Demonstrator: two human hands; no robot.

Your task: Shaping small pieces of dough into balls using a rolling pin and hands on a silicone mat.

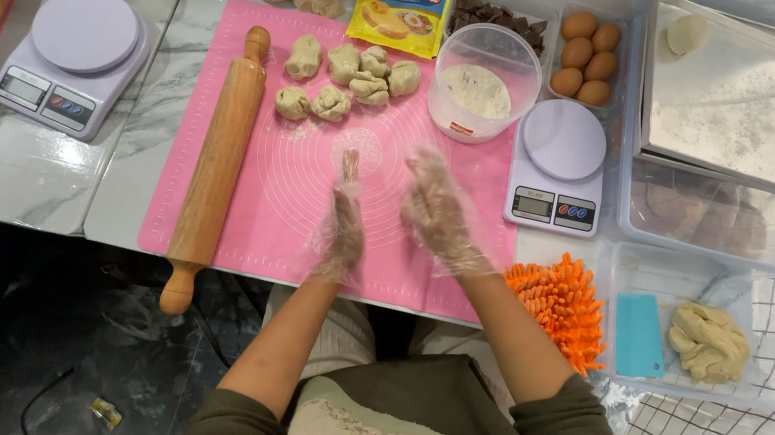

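Gloved hands hover apart over a pink mat.

The left hand [342, 221] (edge-on, fingers straight) and right hand [437, 209], fingers spread, both in thin crinkly clear gloves, hold nothing above the smooth mat [305, 226], whose near middle lies bare. Seven lumpy, pale dough pieces [346, 80] sit clustered at the mat's far side, well apart from the hands. A long wooden rolling pin [216, 163] lies along the mat's left edge. Right of the dough stands a round clear flour tub [485, 80], then a white scale [559, 166] at the mat's right edge.
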